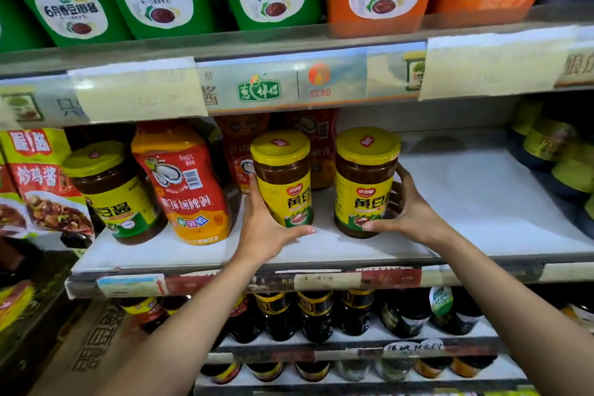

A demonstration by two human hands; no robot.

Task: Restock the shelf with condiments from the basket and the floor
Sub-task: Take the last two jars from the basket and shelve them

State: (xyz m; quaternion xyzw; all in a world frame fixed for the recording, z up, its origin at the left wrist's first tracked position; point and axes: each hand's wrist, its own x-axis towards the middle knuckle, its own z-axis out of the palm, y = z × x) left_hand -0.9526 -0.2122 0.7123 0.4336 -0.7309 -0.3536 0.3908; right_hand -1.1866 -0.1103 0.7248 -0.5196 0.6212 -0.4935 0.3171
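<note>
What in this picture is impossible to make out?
- Basket and floor stock: outside the head view.
- Whether the left jar stands on the shelf: the left hand covers its base.
- How far the right hand wraps round: the right jar hides it.
- Price slips: writing too faint.
- Dark jars at the right edge: blurred, cut off.

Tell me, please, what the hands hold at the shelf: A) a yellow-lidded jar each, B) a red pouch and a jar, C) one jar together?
A: the left hand grips the left jar and the right hand grips the right jar, both yellow-lidded.
</note>
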